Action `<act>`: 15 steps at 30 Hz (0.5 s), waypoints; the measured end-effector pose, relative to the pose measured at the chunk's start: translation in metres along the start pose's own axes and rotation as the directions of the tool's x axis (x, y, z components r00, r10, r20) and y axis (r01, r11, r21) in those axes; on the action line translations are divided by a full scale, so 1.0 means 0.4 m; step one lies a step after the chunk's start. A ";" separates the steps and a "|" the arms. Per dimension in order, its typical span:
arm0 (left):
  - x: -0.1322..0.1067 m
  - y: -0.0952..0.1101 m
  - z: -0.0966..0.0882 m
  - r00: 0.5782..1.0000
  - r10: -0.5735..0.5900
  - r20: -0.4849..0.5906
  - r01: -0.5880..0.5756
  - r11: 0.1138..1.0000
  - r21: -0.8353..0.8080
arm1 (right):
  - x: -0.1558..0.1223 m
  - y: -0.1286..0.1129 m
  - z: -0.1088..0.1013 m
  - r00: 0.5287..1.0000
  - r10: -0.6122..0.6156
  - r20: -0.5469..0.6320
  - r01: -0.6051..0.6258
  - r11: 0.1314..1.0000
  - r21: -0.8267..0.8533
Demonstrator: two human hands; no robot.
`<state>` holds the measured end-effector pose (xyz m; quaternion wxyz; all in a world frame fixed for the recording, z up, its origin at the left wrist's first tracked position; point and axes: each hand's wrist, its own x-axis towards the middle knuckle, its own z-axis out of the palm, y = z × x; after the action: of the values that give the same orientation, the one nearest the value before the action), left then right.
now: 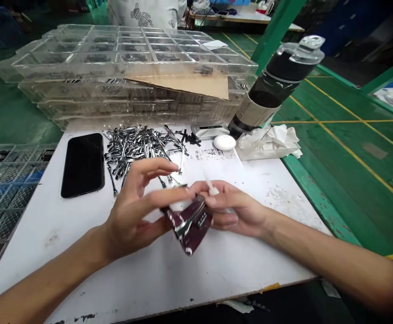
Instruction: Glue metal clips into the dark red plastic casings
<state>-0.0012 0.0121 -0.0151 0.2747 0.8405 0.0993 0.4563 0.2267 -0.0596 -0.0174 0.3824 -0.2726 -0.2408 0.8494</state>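
Left grip [132, 209] and right grip [235, 204] apparently hold a maroon piece [198, 231] between them.

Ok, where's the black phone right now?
In the head view, the black phone lies toward the left side of the white tabletop, just left of the pile of shiny parts.

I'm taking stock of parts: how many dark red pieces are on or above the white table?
1: the dark red piece is held between the left hand and right hand, above the white table. Others may be hidden from this view.
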 end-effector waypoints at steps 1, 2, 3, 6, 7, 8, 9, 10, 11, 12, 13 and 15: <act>0.002 0.006 0.003 0.999 0.012 0.051 -0.009 0.998 -0.057 | 0.000 0.007 0.007 0.998 0.052 0.038 -0.052 0.999 0.008; 0.003 0.012 0.007 0.995 0.038 0.095 -0.025 0.991 -0.129 | 0.000 0.012 0.014 0.993 0.096 0.072 -0.097 0.995 0.010; 0.003 0.017 0.011 0.990 0.069 0.119 -0.044 0.978 -0.205 | -0.001 0.017 0.021 0.987 0.128 0.092 -0.129 0.992 0.001; -0.004 0.025 0.022 0.996 0.037 0.086 -0.005 0.938 -0.346 | -0.003 0.017 0.029 0.996 0.092 -0.021 -0.094 0.985 -0.145; -0.006 0.026 0.024 0.995 -0.075 0.063 0.092 0.933 -0.349 | -0.005 0.012 0.025 0.994 -0.003 -0.113 -0.026 0.967 -0.252; -0.008 0.027 0.026 0.975 -0.217 0.045 0.219 0.911 -0.351 | -0.006 0.005 0.017 0.971 -0.144 -0.193 0.059 0.921 -0.385; -0.008 0.029 0.026 0.924 -0.380 0.050 0.372 0.857 -0.356 | -0.007 -0.005 0.006 0.922 -0.306 -0.237 0.142 0.838 -0.527; -0.007 0.030 0.026 0.842 -0.533 0.081 0.523 0.771 -0.364 | -0.008 -0.016 -0.007 0.858 -0.457 -0.234 0.207 0.725 -0.657; -0.003 0.032 0.024 0.747 -0.653 0.127 0.645 0.664 -0.378 | -0.008 -0.028 -0.021 0.799 -0.570 -0.194 0.240 0.598 -0.765; 0.002 0.033 0.022 0.655 -0.732 0.188 0.733 0.555 -0.392 | -0.008 -0.040 -0.033 0.760 -0.637 -0.132 0.248 0.472 -0.846; 0.008 0.034 0.020 0.583 -0.774 0.247 0.787 0.464 -0.406 | -0.007 -0.051 -0.044 0.743 -0.666 -0.068 0.239 0.359 -0.902; 0.017 0.035 0.017 0.488 -0.813 0.318 0.843 0.345 -0.412 | -0.008 -0.070 -0.054 0.746 -0.665 0.026 0.218 0.207 -0.954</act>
<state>0.0070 0.0011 -0.0054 0.6843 0.5776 0.3759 0.2382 0.2571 -0.0410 -0.0152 0.4336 -0.5170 -0.6570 0.3361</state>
